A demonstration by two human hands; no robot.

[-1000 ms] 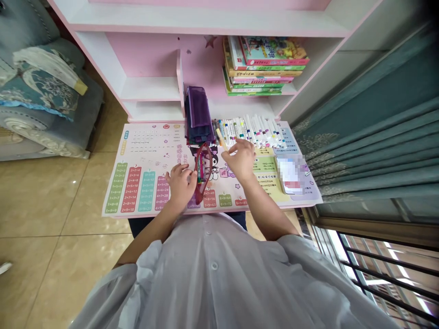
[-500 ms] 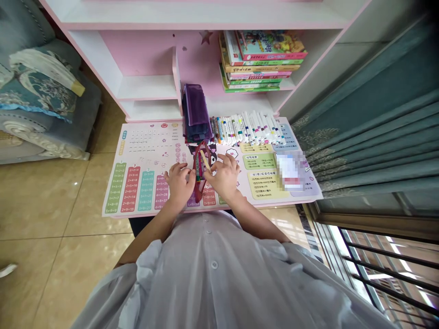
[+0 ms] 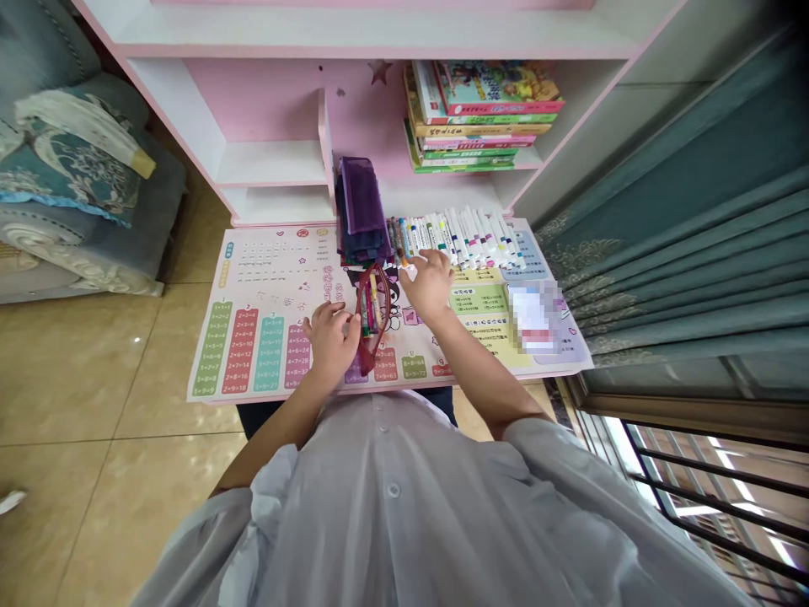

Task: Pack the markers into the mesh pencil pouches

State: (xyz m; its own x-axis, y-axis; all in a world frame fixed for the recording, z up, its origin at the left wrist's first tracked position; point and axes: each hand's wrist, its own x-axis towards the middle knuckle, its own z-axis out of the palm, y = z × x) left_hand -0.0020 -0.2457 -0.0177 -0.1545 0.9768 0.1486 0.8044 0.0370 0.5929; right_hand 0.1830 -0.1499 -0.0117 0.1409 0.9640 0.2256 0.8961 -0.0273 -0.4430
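Flanking the open red pouch [image 3: 366, 361]: left hand [image 3: 334, 341] half-curled at its edge, right hand [image 3: 431, 285] part-open by the marker row [image 3: 468, 240] ahead; whether either grips, undetermined. Progress judged partial: several pens [image 3: 374, 305] inside the pouch, the marker row outside.

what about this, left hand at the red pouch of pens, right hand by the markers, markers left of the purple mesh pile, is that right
Not quite: the head view shows the markers right of the purple mesh pile. The left hand is at the red pouch of pens and the right hand by the markers, as you say.
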